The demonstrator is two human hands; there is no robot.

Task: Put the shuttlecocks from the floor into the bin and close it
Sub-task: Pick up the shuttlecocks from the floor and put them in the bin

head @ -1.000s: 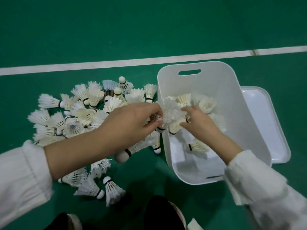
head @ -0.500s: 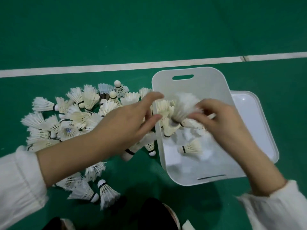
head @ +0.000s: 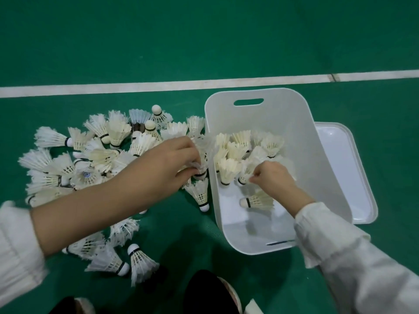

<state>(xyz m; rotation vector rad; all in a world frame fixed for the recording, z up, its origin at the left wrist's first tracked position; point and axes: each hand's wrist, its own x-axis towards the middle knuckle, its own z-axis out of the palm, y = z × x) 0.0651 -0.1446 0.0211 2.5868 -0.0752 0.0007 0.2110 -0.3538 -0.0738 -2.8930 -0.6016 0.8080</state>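
The left hand [head: 174, 164] is pinching a shuttlecock [head: 200, 172] in curled fingers just outside the left wall of the white bin [head: 317, 159], forearm reaching in from the lower left. The right hand [head: 273, 180] is inside the bin, fingertips closing on the feathers of another shuttlecock [head: 246, 172] among those already lying there. The lid [head: 349, 168] is lying beside the bin's right wall; the loose pile [head: 90, 155] is sitting left of the bin.

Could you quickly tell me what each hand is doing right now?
Left hand: closed on a shuttlecock beside the bin.
Right hand: inside the bin, pinching feathers.
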